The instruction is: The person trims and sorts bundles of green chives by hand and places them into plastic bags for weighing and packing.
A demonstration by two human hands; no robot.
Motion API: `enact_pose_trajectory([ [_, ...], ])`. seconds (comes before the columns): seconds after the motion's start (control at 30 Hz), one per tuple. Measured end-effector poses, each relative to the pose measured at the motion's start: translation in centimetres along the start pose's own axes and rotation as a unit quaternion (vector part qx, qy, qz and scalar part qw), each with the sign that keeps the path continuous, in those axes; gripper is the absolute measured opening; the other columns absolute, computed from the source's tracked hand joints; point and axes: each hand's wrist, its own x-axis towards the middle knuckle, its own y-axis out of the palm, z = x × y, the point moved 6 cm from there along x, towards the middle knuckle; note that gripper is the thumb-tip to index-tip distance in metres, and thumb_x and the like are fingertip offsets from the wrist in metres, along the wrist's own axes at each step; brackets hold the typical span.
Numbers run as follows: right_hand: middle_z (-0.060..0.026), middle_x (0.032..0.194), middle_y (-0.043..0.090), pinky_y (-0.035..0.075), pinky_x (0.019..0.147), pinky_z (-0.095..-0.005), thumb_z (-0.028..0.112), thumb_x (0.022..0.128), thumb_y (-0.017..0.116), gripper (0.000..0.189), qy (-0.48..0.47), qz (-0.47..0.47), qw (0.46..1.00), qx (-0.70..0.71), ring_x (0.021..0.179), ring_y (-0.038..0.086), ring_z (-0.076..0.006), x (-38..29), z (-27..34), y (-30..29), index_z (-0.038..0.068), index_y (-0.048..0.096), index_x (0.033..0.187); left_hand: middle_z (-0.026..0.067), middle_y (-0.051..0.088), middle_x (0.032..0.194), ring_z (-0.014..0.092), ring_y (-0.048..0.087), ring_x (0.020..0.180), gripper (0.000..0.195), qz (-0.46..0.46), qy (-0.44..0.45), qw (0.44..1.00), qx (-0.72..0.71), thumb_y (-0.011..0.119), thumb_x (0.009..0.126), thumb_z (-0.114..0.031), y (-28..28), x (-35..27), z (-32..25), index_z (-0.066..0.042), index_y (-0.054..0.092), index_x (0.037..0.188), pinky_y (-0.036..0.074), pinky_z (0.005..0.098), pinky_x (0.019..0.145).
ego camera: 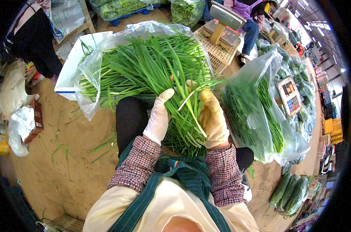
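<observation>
Both my hands wear white gloves, the right one stained brown. My left hand (161, 114) is closed around a bunch of garlic chives (179, 116), thumb on top. At the bunch's other side is my right hand (213, 116), its fingers curled against the stems; leaves partly hide them. Pale stem ends point down towards my lap, and one loose pale-ended stalk (190, 108) lies across the bunch. Beyond my knees a heap of garlic chives (126, 66) fills a white foam box (77, 65) lined with clear plastic (90, 84).
On the right stands a clear bag of chives (250, 116) beside a scale display (290, 95). Wrapped green bundles (290, 190) lie lower right. A platform scale (224, 29) rests on a plastic crate (211, 55). Other people sit or stand nearby. A brown crate (36, 121) is left.
</observation>
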Motion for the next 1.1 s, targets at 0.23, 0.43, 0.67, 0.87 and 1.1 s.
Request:
enact_pose_trajectory([
  [0.23, -0.0058, 0.100, 0.065, 0.050, 0.080, -0.0273, 0.005, 0.089, 0.061, 0.024, -0.074, 0.070, 0.972, -0.213, 0.089, 0.060, -0.0149, 2.9, 0.4, 0.3, 0.000, 0.058, 0.112, 0.0122, 0.054, 0.129, 0.020, 0.056, 0.114, 0.080, 0.017, 0.059, 0.998, -0.007, 0.059, 0.085, -0.055, -0.1, -0.2, -0.9, -0.009, 0.031, 0.144, 0.043, 0.0362, 0.101],
  [0.43, -0.0042, 0.105, 0.066, 0.047, 0.080, -0.0222, 0.004, 0.087, 0.063, 0.030, -0.177, 0.050, 0.867, -0.464, 0.090, 0.059, -0.0085, 2.0, -0.8, 0.6, 0.001, 0.056, 0.117, 0.0106, 0.063, 0.113, 0.018, 0.060, 0.104, 0.063, -0.034, 0.045, 0.998, 0.016, 0.067, 0.082, -0.035, -3.4, 2.2, 0.1, -0.006, 0.046, 0.135, 0.046, 0.0352, 0.096],
  [0.67, 0.0048, 0.057, 0.044, 0.026, 0.040, -0.0185, 0.026, 0.091, 0.060, 0.044, -0.176, 0.071, 0.972, -0.138, 0.043, 0.029, -0.0017, -7.0, 8.2, -4.8, -0.010, 0.054, 0.115, 0.0034, 0.057, 0.084, 0.016, 0.056, 0.078, 0.048, -0.078, 0.128, 0.984, -0.093, 0.067, 0.079, -0.013, -7.1, 4.9, -5.2, -0.003, 0.053, 0.124, 0.050, 0.0349, 0.080],
  [0.87, -0.0065, 0.075, 0.064, 0.047, 0.052, -0.0279, 0.019, 0.089, 0.061, 0.023, 0.047, -0.199, 0.758, -0.619, 0.059, 0.058, -0.0158, -9.2, 6.4, -21.2, 0.004, 0.061, 0.106, 0.0038, 0.059, 0.101, 0.019, 0.059, 0.094, 0.075, 0.090, 0.150, 0.976, -0.131, 0.068, 0.078, -0.023, -5.4, 5.2, -7.1, -0.003, 0.035, 0.142, 0.048, 0.0393, 0.094],
  [1.1, -0.0223, 0.107, 0.063, 0.050, 0.085, -0.0405, 0.036, 0.072, 0.079, 0.078, -0.164, -0.050, 0.787, -0.593, 0.097, 0.063, -0.0368, -4.2, 6.7, -7.6, 0.004, 0.046, 0.134, 0.0211, 0.039, 0.143, 0.031, 0.044, 0.130, 0.088, 0.135, 0.132, 0.975, -0.121, 0.065, 0.074, -0.037, -1.1, 3.6, -5.6, -0.008, 0.026, 0.147, 0.035, 0.0472, 0.109],
])
